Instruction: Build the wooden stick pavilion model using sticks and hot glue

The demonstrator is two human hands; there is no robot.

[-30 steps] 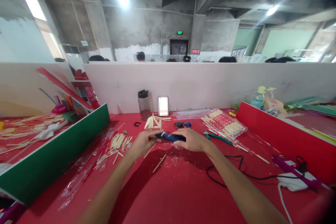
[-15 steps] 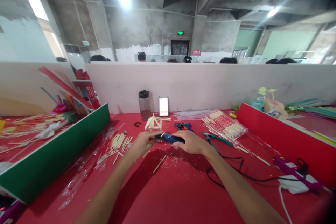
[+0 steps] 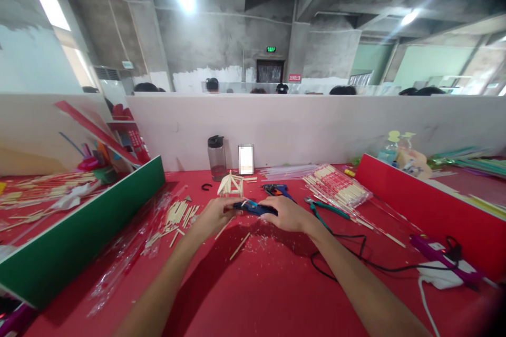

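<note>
Over the middle of the red table, a dark blue elongated tool [image 3: 256, 209] spans the gap between my hands; its exact kind is unclear. My right hand [image 3: 290, 214] is closed over its right end. At its left end, the fingers of my left hand [image 3: 216, 214] are closed, their tips partly hidden. A short pale sliver [image 3: 244, 204] shows against the tool near the left fingers. Just behind my left hand stands a small house-like frame of wooden sticks [image 3: 231, 184]. One loose stick [image 3: 240, 246] and pale crumbs lie below the tool.
Cut sticks [image 3: 179, 214] lie left, beside clear plastic wrapping [image 3: 126, 253]. A bottle [image 3: 217, 160] and phone [image 3: 246, 160] stand behind. A glue gun [image 3: 281, 190], green-handled pliers [image 3: 330, 208], bundled sticks [image 3: 336, 184] and black cable [image 3: 379, 268] lie right. Green [image 3: 90, 226] and red [image 3: 430, 200] dividers flank the table.
The view has shifted very slightly. Both hands keep the same hold around the dark blue tool, and nothing else has visibly moved.
</note>
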